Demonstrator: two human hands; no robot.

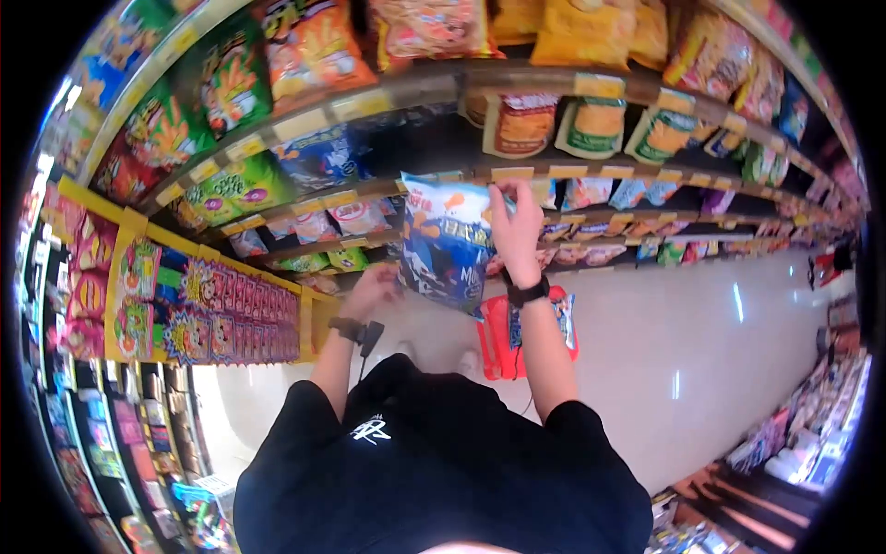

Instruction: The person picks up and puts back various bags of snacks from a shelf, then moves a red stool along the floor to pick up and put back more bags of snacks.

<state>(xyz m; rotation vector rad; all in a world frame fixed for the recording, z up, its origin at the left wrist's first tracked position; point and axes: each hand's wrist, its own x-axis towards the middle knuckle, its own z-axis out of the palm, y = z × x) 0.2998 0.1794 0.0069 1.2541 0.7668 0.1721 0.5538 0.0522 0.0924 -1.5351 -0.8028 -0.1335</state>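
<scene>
My right hand [519, 226] grips the upper right corner of a blue and white snack bag [448, 245], which hangs upright in front of the shelves. The bag has orange pictures near its top and large lettering on its front. Just left of the bag's lower part is my left hand [373, 288], slightly blurred, with its fingers loosely bent and nothing visible in them. Both wrists wear black bands. Below my right forearm, a red shopping basket [496, 346] stands on the floor with a blue package inside, partly hidden by the arm.
Curved-looking shelves [406, 92] full of snack bags run across the front. Blue bags [323, 159] and brown and green pouches [591, 127] stand on the middle shelf. At left is a yellow display rack [120, 305] with hanging packets. Pale floor [664, 323] stretches to the right.
</scene>
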